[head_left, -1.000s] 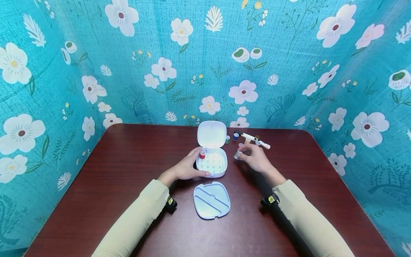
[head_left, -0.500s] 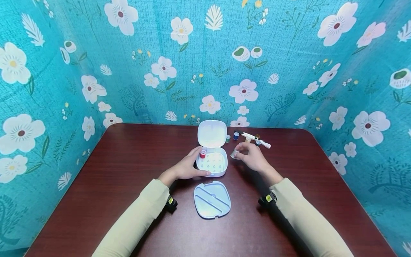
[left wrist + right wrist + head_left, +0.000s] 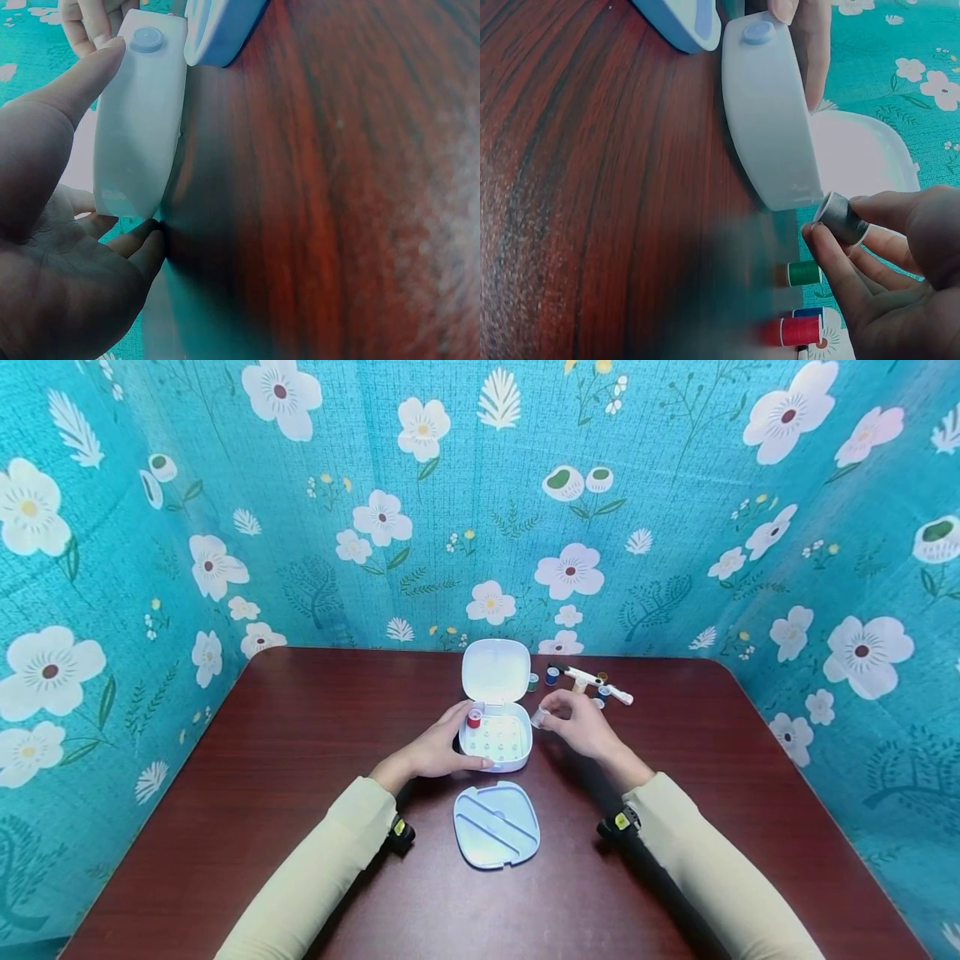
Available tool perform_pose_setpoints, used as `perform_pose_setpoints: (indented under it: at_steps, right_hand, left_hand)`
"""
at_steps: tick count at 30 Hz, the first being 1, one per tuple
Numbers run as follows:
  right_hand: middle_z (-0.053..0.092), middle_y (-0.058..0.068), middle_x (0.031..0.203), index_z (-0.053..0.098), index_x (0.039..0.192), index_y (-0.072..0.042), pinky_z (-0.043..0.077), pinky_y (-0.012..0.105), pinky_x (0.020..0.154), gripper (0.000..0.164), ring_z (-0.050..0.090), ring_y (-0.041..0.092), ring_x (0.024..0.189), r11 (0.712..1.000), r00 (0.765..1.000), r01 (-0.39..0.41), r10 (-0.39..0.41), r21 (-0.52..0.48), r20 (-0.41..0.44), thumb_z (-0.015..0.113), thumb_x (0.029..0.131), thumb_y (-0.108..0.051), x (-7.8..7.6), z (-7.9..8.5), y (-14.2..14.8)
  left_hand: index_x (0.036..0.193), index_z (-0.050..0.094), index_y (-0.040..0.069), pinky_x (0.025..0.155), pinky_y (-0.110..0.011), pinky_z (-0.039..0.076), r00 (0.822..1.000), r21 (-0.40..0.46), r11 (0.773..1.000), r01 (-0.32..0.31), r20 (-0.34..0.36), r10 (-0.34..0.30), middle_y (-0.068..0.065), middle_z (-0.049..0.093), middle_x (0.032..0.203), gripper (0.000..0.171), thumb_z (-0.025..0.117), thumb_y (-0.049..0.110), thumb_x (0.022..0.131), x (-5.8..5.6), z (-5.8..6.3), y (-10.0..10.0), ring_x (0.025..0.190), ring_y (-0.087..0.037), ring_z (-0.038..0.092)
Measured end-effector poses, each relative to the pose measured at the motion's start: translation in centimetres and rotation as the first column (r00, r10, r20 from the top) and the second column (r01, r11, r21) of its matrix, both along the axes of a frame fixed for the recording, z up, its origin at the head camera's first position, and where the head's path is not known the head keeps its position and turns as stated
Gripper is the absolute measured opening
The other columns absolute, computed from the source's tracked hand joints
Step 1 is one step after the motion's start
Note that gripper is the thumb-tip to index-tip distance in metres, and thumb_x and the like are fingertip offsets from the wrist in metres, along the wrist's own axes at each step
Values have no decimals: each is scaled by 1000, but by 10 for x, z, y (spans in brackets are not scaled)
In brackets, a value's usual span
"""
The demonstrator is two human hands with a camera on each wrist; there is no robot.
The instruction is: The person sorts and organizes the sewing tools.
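A white sewing box (image 3: 510, 767) stands on the table with its lid (image 3: 495, 670) tipped back. Its floor carries rows of small pegs, and a red thread spool (image 3: 474, 718) is at the back left. My left hand (image 3: 435, 753) grips the box's left side, the thumb at the front beside its round button (image 3: 146, 40). Just off the box's right rim, my right hand (image 3: 581, 724) pinches a grey thread spool (image 3: 843, 220) between thumb and fingers. In the right wrist view this spool is tilted, close to the box's corner.
A pale blue divided tray (image 3: 497, 839) lies in front of the box. Behind my right hand are a green spool (image 3: 532, 682), a blue spool (image 3: 552, 676), several others and a long white tool (image 3: 618, 695). A red spool (image 3: 801, 331) shows in the right wrist view.
My right hand has moved left with the grey spool, from beside the loose spools to the box's right rim. My left hand has stayed on the box.
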State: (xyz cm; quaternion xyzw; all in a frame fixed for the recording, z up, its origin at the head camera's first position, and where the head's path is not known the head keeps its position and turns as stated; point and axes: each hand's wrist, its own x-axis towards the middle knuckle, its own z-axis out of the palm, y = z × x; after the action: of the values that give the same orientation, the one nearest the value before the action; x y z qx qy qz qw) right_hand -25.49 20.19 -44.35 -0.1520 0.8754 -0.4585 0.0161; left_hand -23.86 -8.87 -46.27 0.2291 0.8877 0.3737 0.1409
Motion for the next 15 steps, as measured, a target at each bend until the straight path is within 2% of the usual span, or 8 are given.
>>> perform_pose_setpoints:
  at_steps: [15]
  right_hand:
    - [70,14,106,68,113,-2,57,41,86,18,68,28,95,1000,1000,7,-7,1,-2,70,97,-11,0,3,-4]
  left_hand:
    - [165,12,9,122,-45,26,1000,2,1000,4,11,-4,-9,14,170,114,83,46,84,0,1,0,151,-26,25]
